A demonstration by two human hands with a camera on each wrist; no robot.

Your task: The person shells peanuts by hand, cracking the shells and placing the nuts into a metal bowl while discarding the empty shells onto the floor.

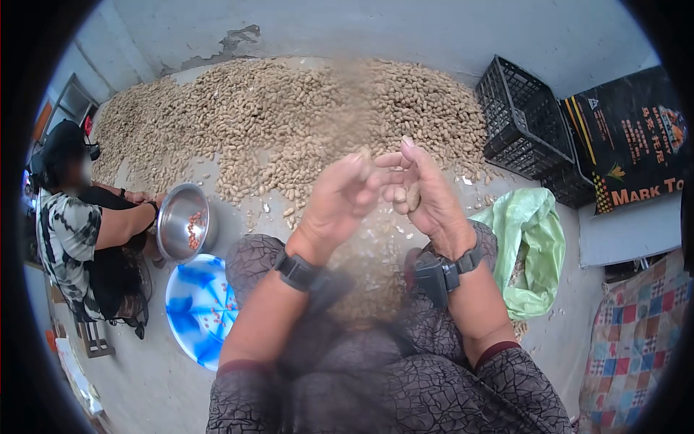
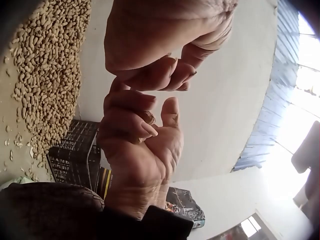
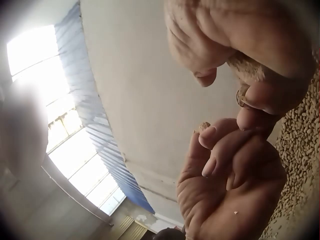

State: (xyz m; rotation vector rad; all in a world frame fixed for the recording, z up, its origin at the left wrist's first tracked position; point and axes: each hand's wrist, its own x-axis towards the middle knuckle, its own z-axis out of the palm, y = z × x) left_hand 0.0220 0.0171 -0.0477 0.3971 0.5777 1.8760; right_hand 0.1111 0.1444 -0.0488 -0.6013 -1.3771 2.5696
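Both hands are raised close together over the lap. My right hand (image 1: 434,192) curls its fingers round an unshelled peanut (image 1: 413,196); in the right wrist view a rough tan peanut (image 3: 246,68) lies in the palm, and a small piece of shell (image 3: 241,95) shows by the fingertips. My left hand (image 1: 340,199), blurred in the head view, has its fingertips right by the right hand's. Between its thumb and forefinger it pinches a small brown peanut piece (image 3: 204,126), partly hidden by the fingers.
A large peanut heap (image 1: 289,108) spreads along the wall. Left are a blue-white basin (image 1: 189,318) and a metal bowl (image 1: 168,231) with kernels, beside a seated person (image 1: 79,224). Right are a green sack (image 1: 542,253), black crates (image 1: 520,119) and a printed black bag (image 1: 629,137).
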